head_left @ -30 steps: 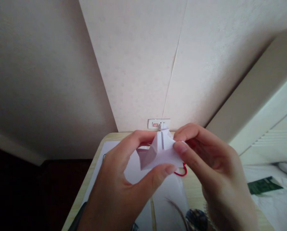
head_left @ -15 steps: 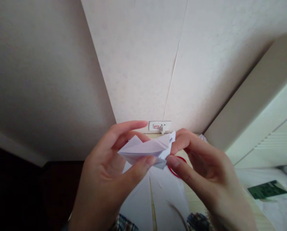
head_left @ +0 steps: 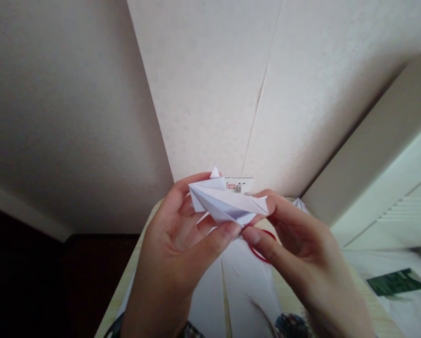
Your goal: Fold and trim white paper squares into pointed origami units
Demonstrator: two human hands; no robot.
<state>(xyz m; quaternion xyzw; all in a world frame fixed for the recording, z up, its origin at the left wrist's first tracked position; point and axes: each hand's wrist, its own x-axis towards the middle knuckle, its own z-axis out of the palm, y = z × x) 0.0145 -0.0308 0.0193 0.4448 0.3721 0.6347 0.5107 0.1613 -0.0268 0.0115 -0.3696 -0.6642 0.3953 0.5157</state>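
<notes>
A piece of folded white paper (head_left: 217, 197) with several pointed flaps is held up between both hands, above the table. My left hand (head_left: 185, 239) supports it from the left, its fingers behind and its thumb at the lower edge. My right hand (head_left: 295, 239) pinches the paper's lower right side with thumb and index finger. The two thumb tips nearly meet under the paper. The fingertips behind it are partly hidden.
White paper sheets (head_left: 245, 286) lie on the light wooden table (head_left: 122, 295). A red ring-shaped thing (head_left: 261, 257) sits behind my right thumb. A socket (head_left: 247, 184) is on the wall ahead. A green packet (head_left: 397, 281) lies on white cloth at right.
The folded paper has been turned and raised slightly, so other flaps now face me. My left hand has shifted right, and its thumb has moved to the paper's lower edge.
</notes>
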